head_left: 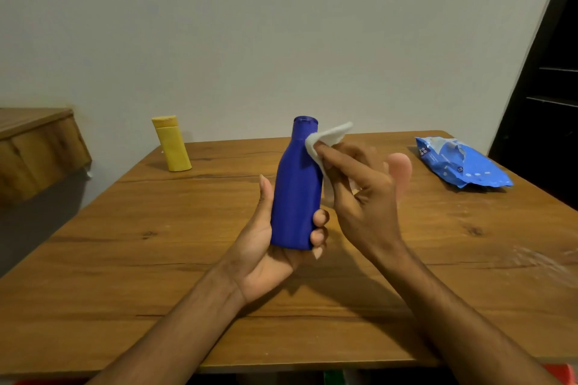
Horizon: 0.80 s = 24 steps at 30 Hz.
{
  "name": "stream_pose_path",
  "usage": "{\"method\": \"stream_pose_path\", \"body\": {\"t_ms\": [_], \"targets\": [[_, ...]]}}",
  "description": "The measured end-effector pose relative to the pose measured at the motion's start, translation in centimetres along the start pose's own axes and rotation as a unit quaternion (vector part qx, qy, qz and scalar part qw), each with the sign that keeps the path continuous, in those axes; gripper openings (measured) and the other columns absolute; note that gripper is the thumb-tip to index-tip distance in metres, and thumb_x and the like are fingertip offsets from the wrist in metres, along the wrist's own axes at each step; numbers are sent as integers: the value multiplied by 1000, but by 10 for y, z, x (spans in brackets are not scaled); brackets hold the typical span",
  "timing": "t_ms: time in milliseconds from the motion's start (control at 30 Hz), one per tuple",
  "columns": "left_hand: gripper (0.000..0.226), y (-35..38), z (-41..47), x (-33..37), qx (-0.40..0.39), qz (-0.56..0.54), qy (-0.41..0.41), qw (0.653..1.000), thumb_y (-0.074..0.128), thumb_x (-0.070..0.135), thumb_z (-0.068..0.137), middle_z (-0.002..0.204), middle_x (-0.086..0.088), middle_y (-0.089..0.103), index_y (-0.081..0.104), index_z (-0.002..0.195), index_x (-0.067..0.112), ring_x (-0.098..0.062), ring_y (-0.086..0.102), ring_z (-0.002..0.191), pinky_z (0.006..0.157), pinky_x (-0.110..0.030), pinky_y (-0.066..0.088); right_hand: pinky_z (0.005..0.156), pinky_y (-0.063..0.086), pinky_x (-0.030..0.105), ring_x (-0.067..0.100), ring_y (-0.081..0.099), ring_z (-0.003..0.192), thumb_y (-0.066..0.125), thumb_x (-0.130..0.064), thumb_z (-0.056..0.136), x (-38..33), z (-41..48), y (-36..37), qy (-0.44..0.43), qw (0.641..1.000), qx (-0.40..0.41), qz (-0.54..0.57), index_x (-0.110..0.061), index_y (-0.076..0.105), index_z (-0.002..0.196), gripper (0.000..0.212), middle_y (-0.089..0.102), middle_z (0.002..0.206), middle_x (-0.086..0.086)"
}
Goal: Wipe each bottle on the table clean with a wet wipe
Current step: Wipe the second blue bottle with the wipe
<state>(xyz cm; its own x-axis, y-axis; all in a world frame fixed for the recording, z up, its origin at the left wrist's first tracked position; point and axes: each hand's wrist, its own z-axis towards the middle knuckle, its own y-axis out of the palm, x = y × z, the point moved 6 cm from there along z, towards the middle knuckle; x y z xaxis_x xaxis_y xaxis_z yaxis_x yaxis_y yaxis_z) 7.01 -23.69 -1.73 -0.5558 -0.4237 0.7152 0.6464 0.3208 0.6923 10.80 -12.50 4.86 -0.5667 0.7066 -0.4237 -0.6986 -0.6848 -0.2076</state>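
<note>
My left hand (266,247) grips the lower body of a dark blue bottle (297,194) and holds it upright above the wooden table (156,259). My right hand (362,197) pinches a white wet wipe (325,142) against the bottle's right shoulder, just below the cap. A yellow bottle (173,144) stands upside down on its cap at the table's far left, leaning slightly, apart from both hands.
A blue wet wipe pack (463,162) lies at the far right of the table. A wooden shelf (37,147) juts from the wall on the left. A dark doorway or cabinet (550,103) rises at the right. A white wall stands behind the table.
</note>
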Motion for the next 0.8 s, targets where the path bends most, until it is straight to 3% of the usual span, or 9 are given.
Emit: {"method": "stream_pose_path", "body": {"t_ms": [167,267,400,567,700,800], "targets": [[74,3,0,-3,-19,-4,-21,1000,42,68,88,91,-12,59,49,133,11,-20,59,73,68,-33,54,78,51,46,23,58,98,54,-11,93,5,6,-5,40,997,27,55,-12,62,122,30,63,106,1],[70,2,0,-1,-9,-5,-4,1000,39,68,90,91,-12,60,54,128,10,-20,59,73,66,-33,54,81,53,44,19,60,100,54,-11,92,1,3,-3,52,995,21,79,-17,61,121,30,64,104,-4],[70,-1,1,3,5,-23,14,1000,38,67,90,92,-13,61,53,129,11,-20,61,73,66,-33,56,86,53,42,14,58,104,58,-13,89,-1,0,-1,56,996,3,65,-20,61,119,31,64,104,-7],[73,3,1,-2,12,-6,10,1000,41,67,88,99,-15,61,49,135,11,-21,61,73,66,-34,56,85,51,43,20,58,103,57,-11,89,4,5,-3,57,997,12,47,-14,65,118,30,64,107,-1],[71,-2,1,4,54,-12,33,998,44,66,89,107,-16,59,55,133,12,-24,60,75,67,-35,55,85,51,46,16,55,106,60,-25,89,2,2,-1,71,996,-4,60,-23,65,113,24,62,107,0],[72,-4,1,10,64,-15,49,997,41,67,89,107,-16,61,55,135,12,-22,59,76,70,-33,55,82,46,53,15,54,103,61,-33,86,-6,-1,4,26,998,-33,44,-33,65,108,22,63,102,-11]]}}
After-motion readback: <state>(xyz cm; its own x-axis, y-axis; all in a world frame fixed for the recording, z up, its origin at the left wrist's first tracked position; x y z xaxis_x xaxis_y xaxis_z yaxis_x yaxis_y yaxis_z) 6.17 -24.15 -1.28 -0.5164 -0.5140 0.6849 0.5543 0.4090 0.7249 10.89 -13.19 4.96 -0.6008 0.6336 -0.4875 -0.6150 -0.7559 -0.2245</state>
